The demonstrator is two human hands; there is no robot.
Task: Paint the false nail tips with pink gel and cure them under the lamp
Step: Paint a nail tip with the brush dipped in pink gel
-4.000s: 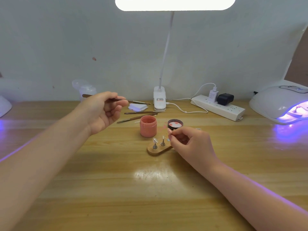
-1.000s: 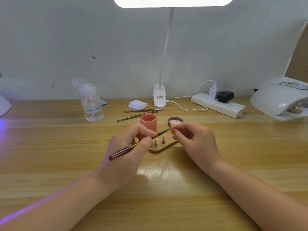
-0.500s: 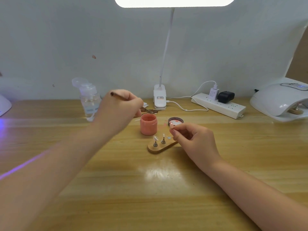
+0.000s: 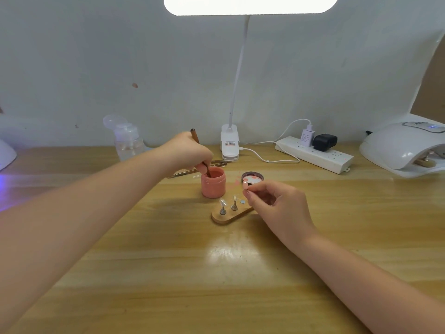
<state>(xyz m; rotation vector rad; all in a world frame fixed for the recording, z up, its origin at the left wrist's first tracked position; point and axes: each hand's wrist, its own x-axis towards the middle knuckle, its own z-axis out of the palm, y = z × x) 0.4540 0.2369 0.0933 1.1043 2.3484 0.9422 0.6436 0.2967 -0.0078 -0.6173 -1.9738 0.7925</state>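
Observation:
My left hand (image 4: 186, 151) grips a brown brush (image 4: 195, 138) whose tip dips into the open pink gel jar (image 4: 213, 183). My right hand (image 4: 274, 203) pinches a small stand carrying a pink-coated nail tip (image 4: 245, 184) just right of the jar. Below it lies a wooden holder (image 4: 228, 214) with two clear nail tips (image 4: 223, 202) on metal pegs. The jar's lid (image 4: 252, 177) lies open behind my right hand. The white curing lamp (image 4: 407, 148) sits at the far right with another holder inside its mouth.
A white desk lamp base (image 4: 230, 143) and a power strip (image 4: 315, 154) with plugs and a cable stand along the back. A clear pump bottle (image 4: 126, 141) is at back left. Spare brushes (image 4: 216, 162) lie behind the jar. Another white device (image 4: 6, 153) shows at the left edge.
My left hand carried the brush from the nail tip up and back, then lowered its tip into the pink jar. My right hand stayed put with the tip. The curing lamp's purple light went off.

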